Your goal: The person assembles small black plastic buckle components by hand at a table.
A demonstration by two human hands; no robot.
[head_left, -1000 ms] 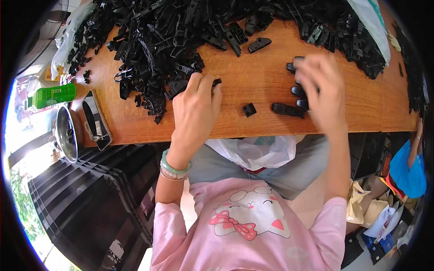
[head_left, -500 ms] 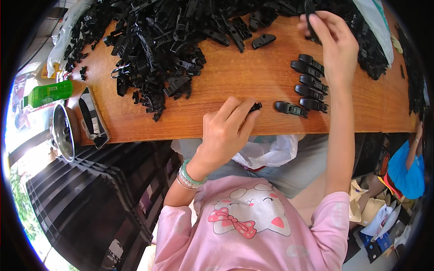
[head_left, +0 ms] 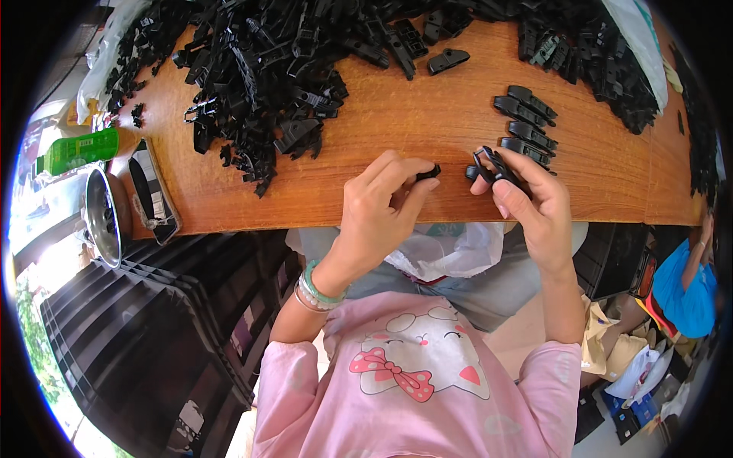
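My left hand point(head_left: 382, 206) is closed just above the near part of the table, with a small black plastic piece point(head_left: 429, 172) pinched between thumb and fingers. To its right, my right hand point(head_left: 538, 206) grips a longer black plastic part point(head_left: 496, 169) with a forked end turned up and to the left. The two held pieces are apart. Partly hidden behind the right hand lies one black part point(head_left: 471, 172) on the wood. Beyond that hand, several similar oblong black parts point(head_left: 528, 136) lie in a short column.
A large heap of black plastic parts point(head_left: 259, 76) covers the table's point(head_left: 397, 114) far left, and another pile point(head_left: 588, 65) sits far right by a white bag point(head_left: 637, 46). At left are a green bottle point(head_left: 80, 150), a phone point(head_left: 153, 191) and a metal bowl point(head_left: 107, 217). Black crates point(head_left: 145, 328) stand below.
My right hand has come back from the far right pile toward me, bringing a black plastic part close to the left hand. My left hand has barely shifted and keeps its small piece.
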